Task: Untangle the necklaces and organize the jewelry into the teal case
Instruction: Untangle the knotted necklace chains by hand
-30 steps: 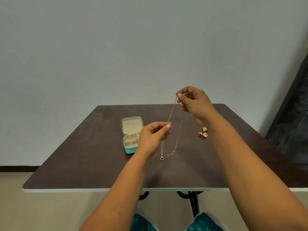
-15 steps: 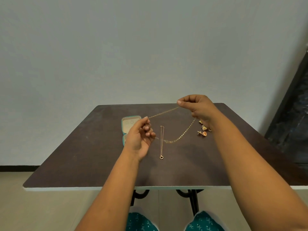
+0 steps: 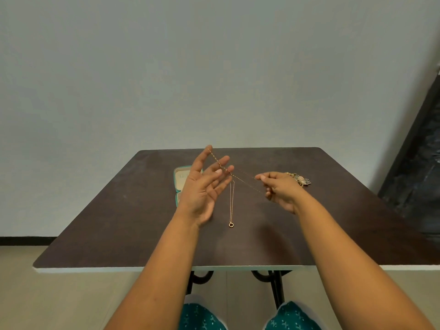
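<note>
- Head view: the left hand (image 3: 202,186) is raised above the dark brown worktop (image 3: 119,222), palm turned toward the camera, with its fingers (image 3: 222,161) straight and spread.
- A thin gold chain (image 3: 240,178) lies across those outstretched fingers, running from near the tip of the uppermost finger down and to the right toward the other hand.
- The right hand (image 3: 279,189) is held lower and to the right, its thumb and forefinger pinched together on the far end of that chain; the other fingers are curled under.
- The two hands are well apart, joined only by the chain stretched between them.
- A second necklace, the pendant necklace (image 3: 231,203), lies on the worktop between the two hands as a narrow loop, its small ring pendant (image 3: 231,225) at the near end. Whether its upper end touches the stretched chain cannot be told.
- The teal case (image 3: 182,179) sits open on the worktop behind the left hand, which covers much of it; a pale lining shows inside the lid, and the compartments are mostly hidden.
- A small cluster of gold jewelry (image 3: 300,179) lies on the worktop just beyond the right hand; its separate pieces are too small to tell apart.
- Below the worktop's near edge, black curved table legs (image 3: 273,282) and the person's knees in teal patterned fabric (image 3: 290,316) are visible.
</note>
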